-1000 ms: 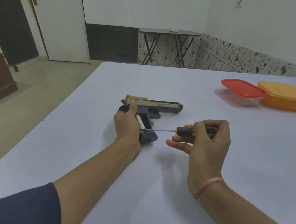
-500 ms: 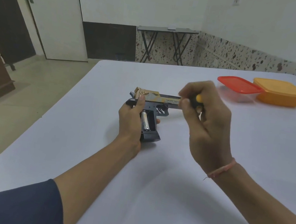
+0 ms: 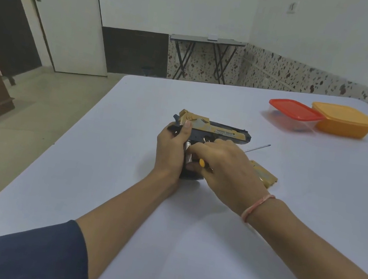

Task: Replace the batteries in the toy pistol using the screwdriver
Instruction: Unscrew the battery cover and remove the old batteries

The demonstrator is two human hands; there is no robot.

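1. One toy pistol (image 3: pixel 217 132) lies on its side on the table (image 3: pixel 186 247), barrel pointing right, grip toward the person.
2. The left hand (image 3: pixel 170 151) clasps the grip from the left, thumb up on the slide.
3. The right hand (image 3: pixel 224 167), coming from the right, curls round the screwdriver (image 3: pixel 257 148) (shaft poking out rightward) and reaches onto a battery (image 3: pixel 188 157) in the grip.
4. A gold cover (image 3: pixel 266 175) lies just beside that hand.

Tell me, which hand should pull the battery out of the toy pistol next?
The right hand. Its fingers reach the battery in the open toy pistol, though it also holds the screwdriver. The left hand is busy holding the pistol steady.
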